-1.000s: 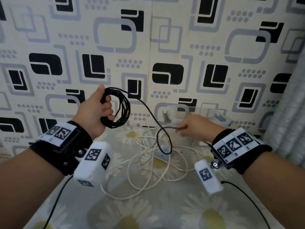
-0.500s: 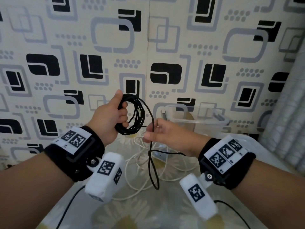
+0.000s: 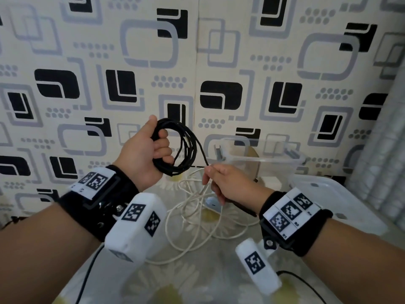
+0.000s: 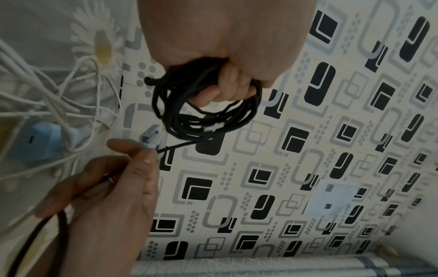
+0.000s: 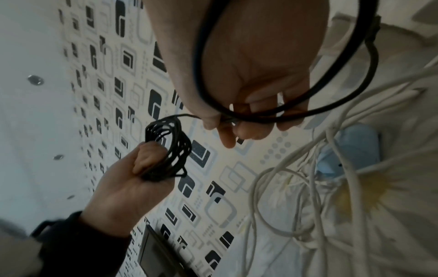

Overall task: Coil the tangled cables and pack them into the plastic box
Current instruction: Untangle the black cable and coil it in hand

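Left hand (image 3: 143,153) is wrapped tight round the black coil (image 3: 178,148), fingers through the loops, held up above the table (image 3: 197,279) against the patterned wall (image 3: 219,51). Right hand (image 3: 230,183) pinches the coil's loose tail between thumb and fingertips — the strand runs short and taut between the two hands. Below them, toward the table's far edge, the white cables (image 3: 197,218) lie in a loose tangle, looped over a pale blue plug (image 4: 38,140). The clear box (image 3: 263,159) stands open at the far edge, behind the right hand — its white lid (image 3: 341,205) lies at the right edge.
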{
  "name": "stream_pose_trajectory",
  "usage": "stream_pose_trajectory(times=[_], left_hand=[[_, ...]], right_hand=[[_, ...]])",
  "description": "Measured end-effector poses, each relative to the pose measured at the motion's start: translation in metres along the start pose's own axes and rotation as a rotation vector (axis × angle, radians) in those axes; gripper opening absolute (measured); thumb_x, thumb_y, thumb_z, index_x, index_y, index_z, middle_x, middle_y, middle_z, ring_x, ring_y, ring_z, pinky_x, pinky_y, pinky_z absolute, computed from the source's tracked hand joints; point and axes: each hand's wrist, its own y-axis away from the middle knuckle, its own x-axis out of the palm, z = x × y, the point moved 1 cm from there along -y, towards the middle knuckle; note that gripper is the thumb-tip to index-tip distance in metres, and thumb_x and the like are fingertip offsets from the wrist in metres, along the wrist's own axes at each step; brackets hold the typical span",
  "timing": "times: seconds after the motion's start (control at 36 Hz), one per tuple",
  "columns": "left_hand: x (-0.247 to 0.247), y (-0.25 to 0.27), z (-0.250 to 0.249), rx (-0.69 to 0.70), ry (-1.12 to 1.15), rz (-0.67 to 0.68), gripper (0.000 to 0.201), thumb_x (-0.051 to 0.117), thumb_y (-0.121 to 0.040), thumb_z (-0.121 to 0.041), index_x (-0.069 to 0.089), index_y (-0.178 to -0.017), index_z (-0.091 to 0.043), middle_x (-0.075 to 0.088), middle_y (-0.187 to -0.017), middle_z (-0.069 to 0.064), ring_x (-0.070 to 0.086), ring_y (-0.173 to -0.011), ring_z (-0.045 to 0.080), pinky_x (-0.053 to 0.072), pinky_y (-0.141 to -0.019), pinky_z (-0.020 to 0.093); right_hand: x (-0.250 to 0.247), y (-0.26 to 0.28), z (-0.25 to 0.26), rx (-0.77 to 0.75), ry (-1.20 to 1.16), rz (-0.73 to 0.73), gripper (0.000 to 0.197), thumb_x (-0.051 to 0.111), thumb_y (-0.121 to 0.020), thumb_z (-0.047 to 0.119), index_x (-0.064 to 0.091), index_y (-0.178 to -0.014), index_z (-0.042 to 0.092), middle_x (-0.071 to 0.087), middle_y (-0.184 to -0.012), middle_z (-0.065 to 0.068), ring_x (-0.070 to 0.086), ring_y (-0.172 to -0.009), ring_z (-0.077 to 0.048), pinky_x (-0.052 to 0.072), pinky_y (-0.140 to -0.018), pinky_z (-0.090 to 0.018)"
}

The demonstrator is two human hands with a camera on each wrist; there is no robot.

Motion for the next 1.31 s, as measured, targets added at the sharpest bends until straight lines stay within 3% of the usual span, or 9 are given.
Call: stream_pose_trajectory(times=[0.14,0.28,0.53,0.69,0.75,0.89,1.06,1.19,1.31], left_hand=[[0.004,-0.003,0.004,0.052,0.145,-0.013,0.046,0.046,-0.095,-0.055,0.047,-0.067,-0.019,0.023,-0.053,-0.010,0.022,-0.038,0.006,0.031,-0.039,0.017],[0.013,-0.004,0.006,0.109,0.261,0.033,0.040,0.038,-0.100,-0.045,0.045,-0.072,-0.018,0.028,-0.059,-0.008,0.028,-0.045,0.008,0.035,-0.048,0.019],[0.011,-0.009,0.007,0.170,0.267,0.069,0.028,0.035,-0.101,-0.029,0.044,-0.078,-0.016,0.038,-0.065,-0.005,0.039,-0.053,0.010,0.038,-0.065,0.024],[0.009,-0.008,0.013,0.264,-0.056,0.050,0.018,0.038,-0.102,-0.021,0.043,-0.086,-0.014,0.043,-0.066,-0.003,0.042,-0.055,0.011,0.041,-0.063,0.025],[0.007,-0.007,0.016,0.280,-0.194,0.060,0.018,0.038,-0.103,-0.020,0.043,-0.087,-0.013,0.045,-0.066,-0.003,0.044,-0.057,0.011,0.041,-0.066,0.027],[0.003,0.001,0.026,0.373,-0.668,0.129,0.019,0.038,-0.104,-0.026,0.045,-0.091,-0.014,0.048,-0.074,-0.004,0.046,-0.069,0.012,0.042,-0.072,0.027],[0.006,0.006,0.022,0.491,-0.944,0.138,0.022,0.038,-0.103,-0.034,0.047,-0.093,-0.016,0.053,-0.075,-0.001,0.052,-0.071,0.011,0.044,-0.068,0.026],[0.004,0.006,0.018,0.552,-1.095,0.145,0.022,0.039,-0.101,-0.038,0.049,-0.097,-0.019,0.060,-0.079,-0.005,0.065,-0.079,0.013,0.051,-0.073,0.031],[0.003,0.007,0.019,0.645,-1.218,0.160,0.021,0.038,-0.101,-0.036,0.048,-0.104,-0.018,0.062,-0.078,-0.006,0.056,-0.067,-0.002,0.042,-0.059,0.013]], right_hand=[[0.009,0.004,0.006,-0.015,0.060,0.019,0.027,0.036,-0.103,0.028,0.057,-0.108,0.013,0.047,-0.063,0.002,0.046,-0.047,-0.012,0.042,-0.048,-0.023],[0.022,0.009,0.007,-0.067,0.369,0.080,0.043,0.041,-0.101,0.025,0.025,-0.140,0.020,0.051,-0.073,0.002,0.052,-0.064,-0.013,0.044,-0.064,-0.031],[0.033,0.018,0.014,-0.109,0.512,0.198,0.057,0.040,-0.095,0.008,0.020,-0.148,0.019,0.059,-0.092,-0.013,0.052,-0.071,-0.021,0.040,-0.057,-0.028],[0.018,0.019,0.028,-0.196,0.594,0.190,0.050,0.040,-0.095,0.008,0.039,-0.144,0.021,0.058,-0.103,-0.005,0.054,-0.078,-0.016,0.044,-0.063,-0.021],[0.017,0.020,0.033,-0.217,0.582,0.179,0.042,0.042,-0.092,0.007,0.052,-0.133,0.013,0.062,-0.108,-0.010,0.058,-0.089,-0.023,0.050,-0.076,-0.032],[0.012,0.025,0.047,-0.199,0.378,0.233,0.016,0.051,-0.089,0.012,0.058,-0.096,-0.001,0.051,-0.071,-0.003,0.043,-0.059,-0.013,0.037,-0.059,-0.031],[0.006,0.028,0.048,-0.062,0.072,0.400,0.065,0.053,-0.073,0.023,0.047,-0.137,0.013,0.062,-0.124,-0.006,0.060,-0.110,-0.021,0.047,-0.101,-0.041],[-0.002,0.032,0.046,-0.082,-0.190,0.536,0.067,0.049,-0.073,0.004,0.040,-0.139,0.016,0.050,-0.137,-0.015,0.060,-0.093,-0.010,0.047,-0.088,-0.022],[-0.006,0.031,0.046,-0.097,-0.360,0.556,0.058,0.041,-0.076,-0.002,0.045,-0.132,0.013,0.052,-0.132,-0.023,0.062,-0.097,-0.022,0.042,-0.098,-0.037]])
